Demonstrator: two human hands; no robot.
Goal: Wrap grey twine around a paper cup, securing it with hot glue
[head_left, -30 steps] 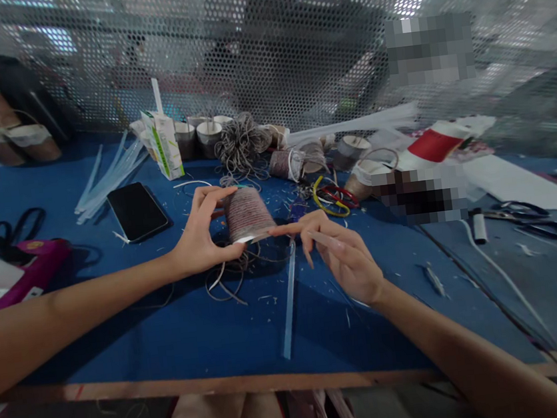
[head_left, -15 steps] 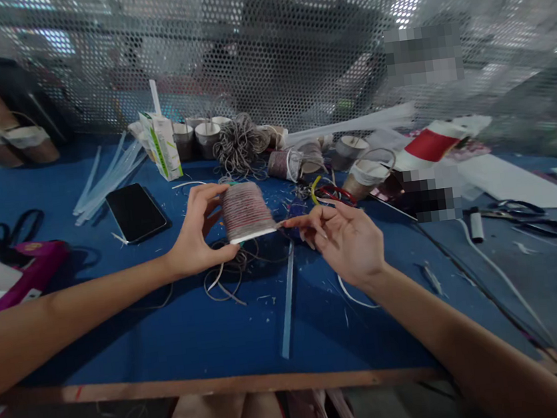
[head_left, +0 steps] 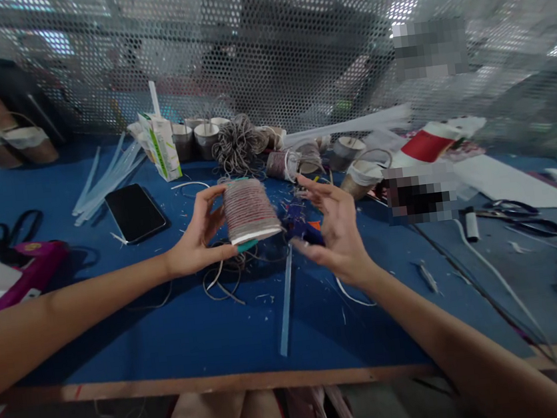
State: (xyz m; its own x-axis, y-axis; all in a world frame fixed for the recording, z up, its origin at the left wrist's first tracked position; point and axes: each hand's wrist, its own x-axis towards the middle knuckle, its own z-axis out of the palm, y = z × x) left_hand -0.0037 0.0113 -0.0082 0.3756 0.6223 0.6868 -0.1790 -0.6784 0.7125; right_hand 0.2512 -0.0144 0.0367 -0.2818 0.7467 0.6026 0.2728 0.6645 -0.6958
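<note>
My left hand (head_left: 201, 234) grips a cord-wrapped cup (head_left: 250, 209) lying on its side above the table, thumb below and fingers above. Grey and reddish cord winds round it in rows, and a white rim shows at its lower edge. Just right of the cup, my right hand (head_left: 334, 233) is open and slightly blurred, its thumb and fingers spread. Between cup and right hand lies a dark blue tool (head_left: 300, 223) with an orange part, perhaps a glue gun, partly hidden by the hand. Loose cord (head_left: 228, 275) coils beneath the cup.
A clear glue stick (head_left: 287, 308) lies in front on the blue table (head_left: 198, 345). To the left are a phone (head_left: 135, 212) and more glue sticks (head_left: 104, 182). Behind sit a carton (head_left: 163, 148), a cord bundle (head_left: 238, 145) and wrapped cups. Scissors (head_left: 523, 213) rest at right.
My right hand has drawn back from the cup's edge, and its fingers have spread from a pointing pose. The cup has turned slightly in my left hand, which keeps hold of it.
</note>
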